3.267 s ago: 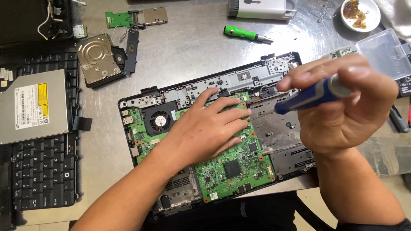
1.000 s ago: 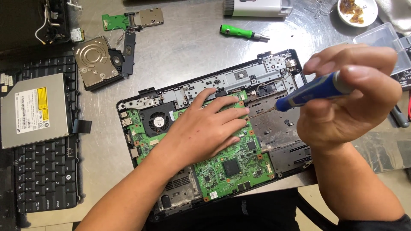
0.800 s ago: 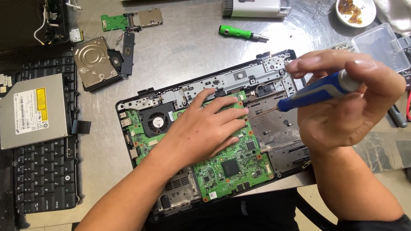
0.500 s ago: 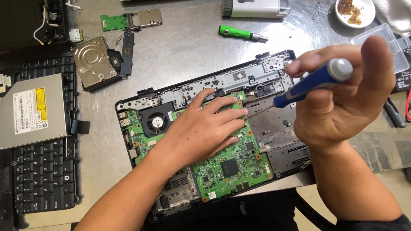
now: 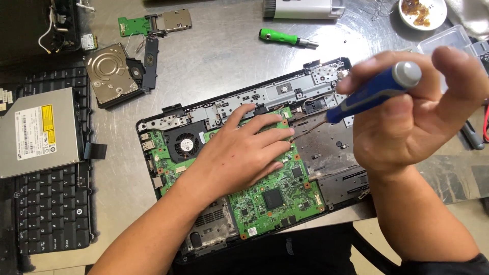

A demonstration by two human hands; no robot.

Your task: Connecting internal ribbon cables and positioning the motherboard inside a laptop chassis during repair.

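An opened laptop base (image 5: 326,163) lies on the metal table with its green motherboard (image 5: 275,196) exposed and a round black fan (image 5: 184,143) at its left. My left hand (image 5: 244,150) rests flat on the motherboard, fingers spread toward the right. My right hand (image 5: 412,109) grips a blue-handled screwdriver (image 5: 374,91) with a grey cap. Its thin shaft slants down-left, and the tip sits at the board's upper right edge, just beyond my left fingertips.
A hard drive (image 5: 107,71), a black bracket (image 5: 149,61) and a small green circuit board (image 5: 133,24) lie at the upper left. An optical drive (image 5: 35,132) rests on a black keyboard (image 5: 48,214). A green screwdriver (image 5: 285,37), a white dish (image 5: 423,11) and a clear plastic box (image 5: 448,39) sit behind.
My right hand has turned the screwdriver between its fingers and shifted grip, with the handle now tilted higher. My left hand has stayed pressed on the motherboard.
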